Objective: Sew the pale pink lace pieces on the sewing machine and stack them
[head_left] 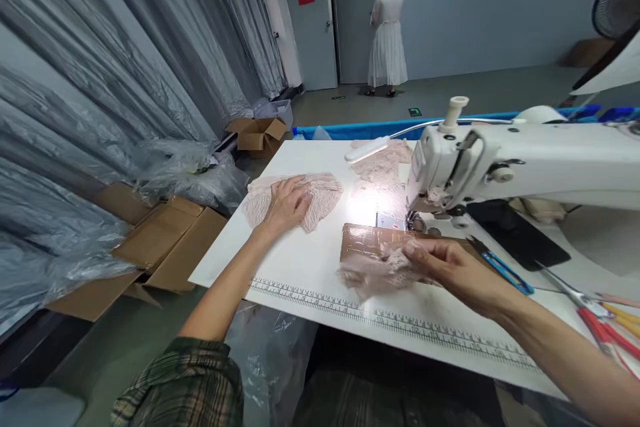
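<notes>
My left hand [289, 205] lies flat, fingers spread, on a pale pink lace piece [323, 195] at the left of the white table. Between the thumb and fingers of my right hand [443, 263] is a bunched piece of pink lace fabric [383, 271], partly blurred. It hangs over a brown taped board [361, 240] in front of the sewing machine [480, 160]. The needle area stands just behind that board, lit by a bright lamp [369, 149]. More lace pieces [383, 163] lie on the table beyond.
Blue thread snips [507, 272], red-handled scissors [595, 317] and a black phone-like slab [520, 233] lie at the right. A ruler strip [350, 307] runs along the table's front edge. Cardboard boxes [167, 240] stand on the floor at left. A person [389, 33] stands near the door.
</notes>
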### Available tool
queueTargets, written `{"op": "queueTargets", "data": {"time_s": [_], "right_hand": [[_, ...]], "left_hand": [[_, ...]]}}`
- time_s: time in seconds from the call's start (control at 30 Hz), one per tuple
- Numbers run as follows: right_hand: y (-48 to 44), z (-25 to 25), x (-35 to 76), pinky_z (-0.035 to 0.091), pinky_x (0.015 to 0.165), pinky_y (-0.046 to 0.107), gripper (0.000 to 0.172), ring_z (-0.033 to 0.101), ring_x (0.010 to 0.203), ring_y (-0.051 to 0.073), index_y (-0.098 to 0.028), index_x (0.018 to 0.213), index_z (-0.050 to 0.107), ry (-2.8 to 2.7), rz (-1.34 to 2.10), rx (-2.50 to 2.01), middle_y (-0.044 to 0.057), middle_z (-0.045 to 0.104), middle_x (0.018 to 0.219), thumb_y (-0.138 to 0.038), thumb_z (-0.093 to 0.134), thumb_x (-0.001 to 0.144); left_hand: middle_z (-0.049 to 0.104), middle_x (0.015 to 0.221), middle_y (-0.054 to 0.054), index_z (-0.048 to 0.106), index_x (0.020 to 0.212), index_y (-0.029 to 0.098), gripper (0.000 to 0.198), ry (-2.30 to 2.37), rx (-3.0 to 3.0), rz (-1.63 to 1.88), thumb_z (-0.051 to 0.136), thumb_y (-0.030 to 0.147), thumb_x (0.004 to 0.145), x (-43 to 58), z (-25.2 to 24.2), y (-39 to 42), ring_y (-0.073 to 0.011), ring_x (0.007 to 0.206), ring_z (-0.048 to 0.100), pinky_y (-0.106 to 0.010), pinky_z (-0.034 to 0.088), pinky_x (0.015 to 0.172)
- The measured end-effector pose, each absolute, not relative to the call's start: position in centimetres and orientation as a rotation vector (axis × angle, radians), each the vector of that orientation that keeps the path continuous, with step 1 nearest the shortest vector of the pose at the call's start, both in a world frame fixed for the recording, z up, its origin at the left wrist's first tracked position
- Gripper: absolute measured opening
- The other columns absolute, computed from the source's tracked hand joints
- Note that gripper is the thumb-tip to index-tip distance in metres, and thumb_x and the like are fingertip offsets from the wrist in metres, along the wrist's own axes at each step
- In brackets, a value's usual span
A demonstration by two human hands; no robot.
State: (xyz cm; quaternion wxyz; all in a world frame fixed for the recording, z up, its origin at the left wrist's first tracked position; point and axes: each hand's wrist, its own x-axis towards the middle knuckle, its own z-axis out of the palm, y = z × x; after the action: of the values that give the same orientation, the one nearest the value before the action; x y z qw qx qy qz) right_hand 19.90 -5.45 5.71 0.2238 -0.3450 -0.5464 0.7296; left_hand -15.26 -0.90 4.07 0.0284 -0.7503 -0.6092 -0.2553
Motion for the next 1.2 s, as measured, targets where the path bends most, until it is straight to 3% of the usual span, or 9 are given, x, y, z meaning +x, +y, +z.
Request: {"op": "queueTargets", "data": {"time_s": [0.13, 0.27, 0.4, 0.6, 0.7, 0.8, 0.9, 1.03, 1.2], "right_hand": [[-7.1, 6.2, 21.6, 0.049, 0.074, 0.029, 0.049, 0.058, 0.073, 0.015, -0.016, 0.080, 0.070, -1.578, 1.893, -1.010, 0.004, 0.066, 0.078, -0.065, 0.074, 0.081], [-8.6, 6.6, 21.7, 0.032, 0.055, 0.023, 0.055, 0.040, 0.060, 0.008, -0.016, 0.082, 0.064, -1.630, 2.045, -0.948, -0.002, 0.052, 0.069, -0.071, 0.072, 0.079], [-9.7, 7.2, 23.3, 0.032, 0.055, 0.022, 0.044, 0.039, 0.061, 0.008, -0.016, 0.087, 0.066, -1.787, 2.151, -0.866, -0.002, 0.051, 0.070, -0.060, 0.067, 0.088], [-9.3, 7.7, 26.3, 0.038, 0.062, 0.025, 0.021, 0.045, 0.065, 0.010, -0.018, 0.085, 0.067, -2.058, 2.121, -0.876, -0.001, 0.056, 0.073, -0.036, 0.060, 0.093], [-7.4, 7.3, 26.7, 0.040, 0.064, 0.027, 0.028, 0.048, 0.067, 0.011, -0.018, 0.078, 0.067, -2.080, 2.023, -0.897, 0.000, 0.057, 0.072, -0.043, 0.064, 0.090], [-4.6, 6.3, 26.7, 0.042, 0.062, 0.028, 0.041, 0.054, 0.068, 0.014, -0.018, 0.092, 0.074, -1.896, 1.856, -1.120, 0.004, 0.066, 0.080, -0.058, 0.067, 0.084], [-2.0, 5.4, 26.4, 0.030, 0.052, 0.026, 0.044, 0.041, 0.055, 0.010, -0.019, 0.096, 0.075, -1.917, 1.510, -1.436, -0.001, 0.058, 0.065, -0.060, 0.068, 0.082], [-0.3, 5.1, 25.9, 0.033, 0.059, 0.027, 0.040, 0.050, 0.064, 0.011, -0.013, 0.100, 0.075, -2.042, 1.108, -1.719, 0.004, 0.067, 0.076, -0.049, 0.061, 0.090], [-0.6, 5.7, 26.0, 0.037, 0.065, 0.029, 0.045, 0.055, 0.073, 0.014, -0.009, 0.104, 0.073, -2.099, 0.977, -1.794, 0.008, 0.070, 0.084, -0.049, 0.056, 0.094]], "left_hand": [[0.067, 0.134, -0.009, 0.058, 0.138, 0.025, 0.042, -1.479, -2.795, -0.988, 0.045, 0.049, 0.106, -8.5, 5.9, -3.2, -0.0229, 0.123, 0.065, -0.045, 0.054, 0.105], [0.066, 0.139, -0.013, 0.044, 0.153, 0.022, 0.061, -0.870, -3.476, -1.054, 0.060, 0.049, 0.100, -2.0, 6.5, -6.9, -0.0244, 0.129, 0.063, -0.042, 0.053, 0.109], [0.069, 0.134, -0.016, 0.048, 0.151, 0.020, 0.053, -0.995, -3.633, -0.918, 0.059, 0.033, 0.101, -0.5, 7.3, -9.8, -0.0233, 0.116, 0.070, -0.037, 0.057, 0.097], [0.077, 0.090, -0.008, 0.070, 0.126, 0.015, 0.032, -1.221, -3.737, -0.848, 0.049, 0.027, 0.105, -2.7, 9.7, -11.6, -0.0132, 0.073, 0.068, -0.024, 0.053, 0.066], [0.077, 0.103, -0.007, 0.068, 0.129, 0.020, 0.033, -1.414, -3.589, -0.913, 0.052, 0.030, 0.103, -3.5, 9.5, -10.5, -0.0131, 0.081, 0.068, -0.024, 0.054, 0.068], [0.074, 0.114, -0.007, 0.062, 0.137, 0.022, 0.040, -1.506, -3.473, -0.826, 0.056, 0.034, 0.099, -4.2, 8.0, -7.8, -0.0119, 0.078, 0.064, -0.024, 0.051, 0.063], [0.072, 0.105, -0.008, 0.057, 0.142, 0.017, 0.050, -1.540, -3.380, -0.695, 0.057, 0.036, 0.096, -5.0, 6.2, -4.5, -0.0125, 0.070, 0.059, -0.026, 0.047, 0.059], [0.068, 0.117, -0.012, 0.055, 0.140, 0.018, 0.048, -1.596, -3.166, -0.574, 0.054, 0.028, 0.093, -6.1, 4.5, -1.6, -0.0164, 0.076, 0.062, -0.030, 0.049, 0.063], [0.058, 0.137, -0.015, 0.059, 0.125, 0.019, 0.047, -1.513, -2.656, -0.700, 0.049, 0.006, 0.081, -5.8, 2.6, -0.9, -0.0294, 0.120, 0.058, -0.046, 0.050, 0.094]]}}
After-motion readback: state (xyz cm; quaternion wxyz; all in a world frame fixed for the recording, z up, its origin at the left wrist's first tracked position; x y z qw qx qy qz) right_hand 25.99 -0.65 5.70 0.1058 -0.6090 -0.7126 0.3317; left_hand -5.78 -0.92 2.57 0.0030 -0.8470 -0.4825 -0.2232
